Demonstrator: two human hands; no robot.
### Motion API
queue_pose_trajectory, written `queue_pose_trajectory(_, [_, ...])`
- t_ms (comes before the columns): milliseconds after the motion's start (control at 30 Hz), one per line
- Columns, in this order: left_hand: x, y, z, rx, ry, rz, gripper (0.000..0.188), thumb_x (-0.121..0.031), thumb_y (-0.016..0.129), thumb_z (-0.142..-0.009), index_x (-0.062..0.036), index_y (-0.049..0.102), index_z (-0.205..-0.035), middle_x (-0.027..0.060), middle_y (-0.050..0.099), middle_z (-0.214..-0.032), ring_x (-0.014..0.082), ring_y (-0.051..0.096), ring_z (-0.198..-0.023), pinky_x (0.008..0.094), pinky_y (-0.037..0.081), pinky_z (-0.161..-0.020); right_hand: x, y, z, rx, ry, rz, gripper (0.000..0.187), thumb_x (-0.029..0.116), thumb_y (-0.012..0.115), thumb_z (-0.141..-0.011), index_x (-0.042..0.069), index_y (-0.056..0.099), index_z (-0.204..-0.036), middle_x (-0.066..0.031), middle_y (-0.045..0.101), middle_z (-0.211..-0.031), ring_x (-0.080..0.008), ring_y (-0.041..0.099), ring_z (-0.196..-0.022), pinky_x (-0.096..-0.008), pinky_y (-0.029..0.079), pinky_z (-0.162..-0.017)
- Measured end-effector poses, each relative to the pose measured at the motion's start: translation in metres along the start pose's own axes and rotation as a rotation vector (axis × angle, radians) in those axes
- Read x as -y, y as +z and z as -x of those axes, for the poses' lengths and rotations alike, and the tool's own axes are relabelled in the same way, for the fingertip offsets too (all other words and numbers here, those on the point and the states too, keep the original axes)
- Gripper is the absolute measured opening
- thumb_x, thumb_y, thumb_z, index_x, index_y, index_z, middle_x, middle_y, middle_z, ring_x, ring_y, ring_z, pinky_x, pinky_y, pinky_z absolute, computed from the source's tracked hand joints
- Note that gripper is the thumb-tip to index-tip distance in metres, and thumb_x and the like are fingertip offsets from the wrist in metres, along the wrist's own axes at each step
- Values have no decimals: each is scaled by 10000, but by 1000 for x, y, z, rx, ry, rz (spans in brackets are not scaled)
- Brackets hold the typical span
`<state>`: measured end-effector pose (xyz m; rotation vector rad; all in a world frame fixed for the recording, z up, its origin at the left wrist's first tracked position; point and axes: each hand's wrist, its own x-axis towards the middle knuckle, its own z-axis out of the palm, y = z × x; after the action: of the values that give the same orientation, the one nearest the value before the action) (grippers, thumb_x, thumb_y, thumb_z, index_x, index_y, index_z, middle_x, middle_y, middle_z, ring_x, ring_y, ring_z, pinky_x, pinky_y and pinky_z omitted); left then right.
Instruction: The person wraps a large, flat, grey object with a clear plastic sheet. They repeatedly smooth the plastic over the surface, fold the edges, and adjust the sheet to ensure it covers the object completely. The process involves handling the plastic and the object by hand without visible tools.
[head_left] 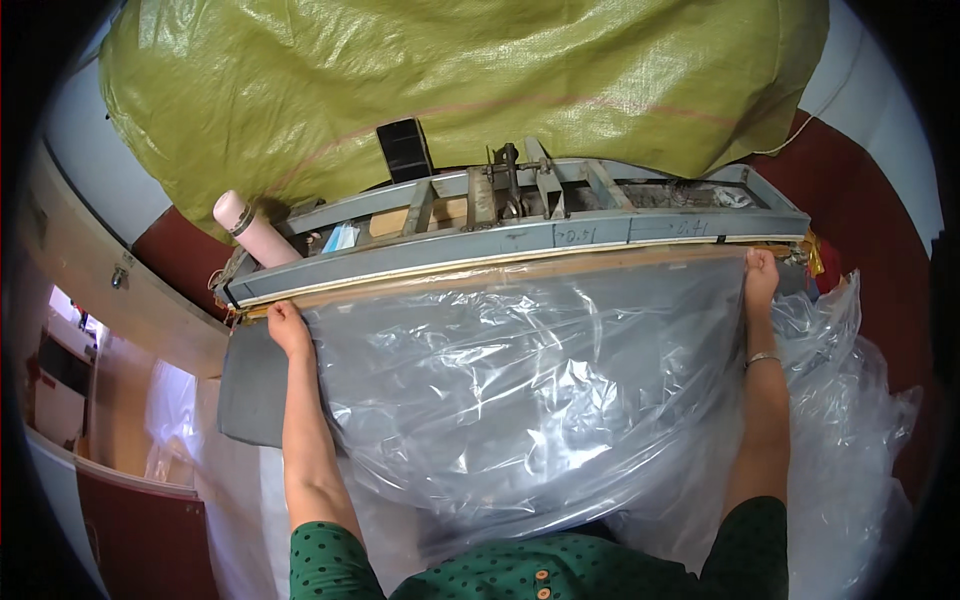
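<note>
A wide sheet of clear plastic film (540,400) spreads between my arms over a dark grey padded board and hangs toward my body. My left hand (288,328) is closed on the film's far left corner, by the front edge of a grey metal frame machine (400,262). At the far right corner my right hand (761,275) also grips the film, close to the same edge. The film's far edge lies along a brown strip (520,270) beneath the metal bar. Left of my left hand, part of the grey padded board (255,385) lies uncovered.
A pink bottle (258,232) leans in the frame's left end. A black phone (404,150) rests against a large yellow-green woven sack (480,80) behind. More crumpled film (840,430) lies at the right. An open door (130,250) stands at the left.
</note>
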<state>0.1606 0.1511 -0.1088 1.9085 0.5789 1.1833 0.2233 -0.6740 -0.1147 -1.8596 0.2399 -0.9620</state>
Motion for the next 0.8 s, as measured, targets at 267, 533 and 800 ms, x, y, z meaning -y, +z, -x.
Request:
queue_pose_trajectory(267, [-10, 0, 4, -141, -124, -84, 179, -140, 496, -829, 28, 476, -889, 131, 540, -870, 209, 501, -774, 312, 418, -748, -10, -7, -7, -64, -29, -81, 115, 118, 580, -843, 45, 491, -848, 0, 516, -673, -78, 482, -577, -221, 419, -535])
queue_pose_trajectory(533, [-4, -5, -3, -71, -215, 78, 158, -150, 482, -831, -7, 475, -897, 79, 512, -839, 164, 480, -746, 279, 401, -696, -8, -23, -12, 30, 200, -196, 127, 109, 539, -855, 43, 512, -961, -45, 566, -772, -110, 537, -628, -243, 453, -577])
queue_pose_trajectory(800, [-132, -118, 67, 523, 23, 253, 63, -39, 533, -828, -69, 478, -831, -42, 396, -735, 46, 375, -655, 187, 324, -589, 120, -134, 24, -57, -396, 462, 329, 191, 608, -849, 19, 522, -1116, -85, 577, -996, -137, 541, -956, -255, 444, -785])
